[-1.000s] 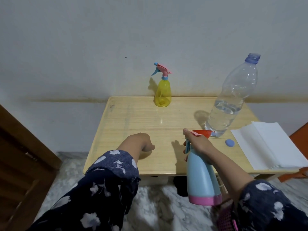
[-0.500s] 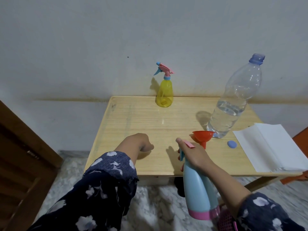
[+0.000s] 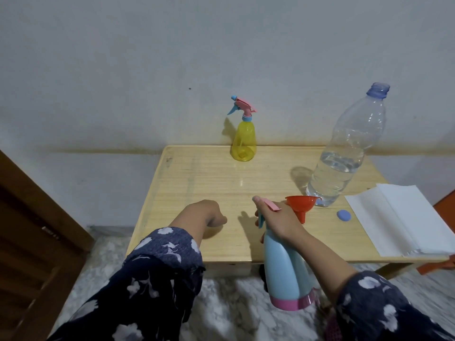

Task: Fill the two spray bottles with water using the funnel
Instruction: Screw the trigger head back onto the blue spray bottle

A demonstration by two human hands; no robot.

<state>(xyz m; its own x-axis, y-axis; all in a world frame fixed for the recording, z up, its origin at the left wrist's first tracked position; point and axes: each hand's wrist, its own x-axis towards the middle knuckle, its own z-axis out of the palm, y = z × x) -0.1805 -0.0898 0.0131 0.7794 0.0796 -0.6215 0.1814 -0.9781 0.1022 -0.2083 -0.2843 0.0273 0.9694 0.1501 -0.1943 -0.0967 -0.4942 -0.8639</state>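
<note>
- While the right hand [image 3: 278, 221] grips the blue sprayer [image 3: 286, 271] by its neck, fingers curled round the pink-and-blue trigger head, the bottle hangs upright at the table's [image 3: 197, 183] near edge, its pink-banded base below the tabletop level.
- Left hand [image 3: 205, 214] rests on the table left of the blue sprayer, fingers curled into a loose fist, holding nothing.
- Red funnel [image 3: 301, 205] shows just behind the right hand, wide mouth up and spout pointing down; whether it touches the hand or the table I cannot tell.
- Water bottle [image 3: 344, 153] stands uncapped on the table behind the funnel, partly filled, appearing to lean in the wide-angle view.
- Blue cap [image 3: 343, 215] lies flat on the table to the right of the funnel, apart from it.
- Yellow sprayer [image 3: 243, 143] stands upright at the table's far edge against the wall [image 3: 147, 70], trigger head screwed on, well apart from both hands.
- White paper [image 3: 403, 220] lies folded on the table's right side, beyond the cap.
- Both arms wear dark floral sleeves [image 3: 157, 274].
</note>
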